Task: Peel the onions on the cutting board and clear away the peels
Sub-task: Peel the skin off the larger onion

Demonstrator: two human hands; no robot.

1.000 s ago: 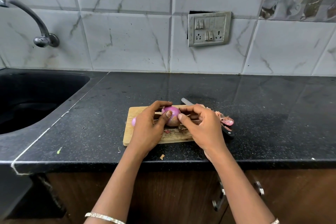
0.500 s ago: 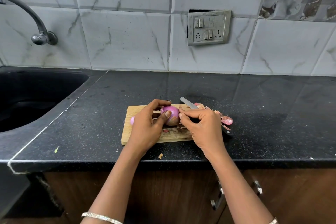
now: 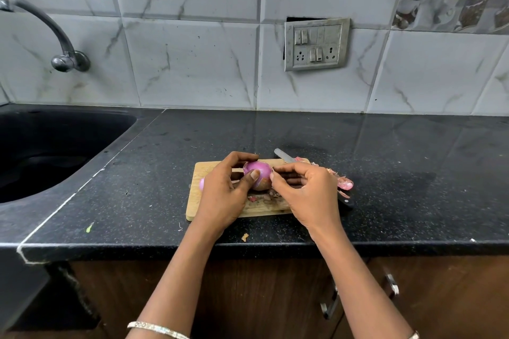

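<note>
Onion (image 3: 260, 172), part-peeled w/ purple flesh on top and brown skin low down, sits over the middle of the cutting board (image 3: 197, 198); we can't tell if it touches the wood. We see the left hand (image 3: 223, 195) gripping it from the left, thumb across the front, fingers curled over the far side. The right hand (image 3: 308, 195) pinches at the onion's right edge w/ thumb and forefinger; whether it has loose skin or the bulb itself, we can't tell. A 2nd onion (image 3: 202, 184) peeks out at the board's left edge, mostly hidden by the left hand. Peel scraps (image 3: 261, 197) lie on the board under the hands, and more peels (image 3: 344, 183) sit just off its right end. A knife (image 3: 283, 156) lies diagonally behind the right hand, blade tip toward the wall. The board rests near the front of the black counter (image 3: 413, 187), w/ the sink (image 3: 121, 121) well off to the left.
</note>
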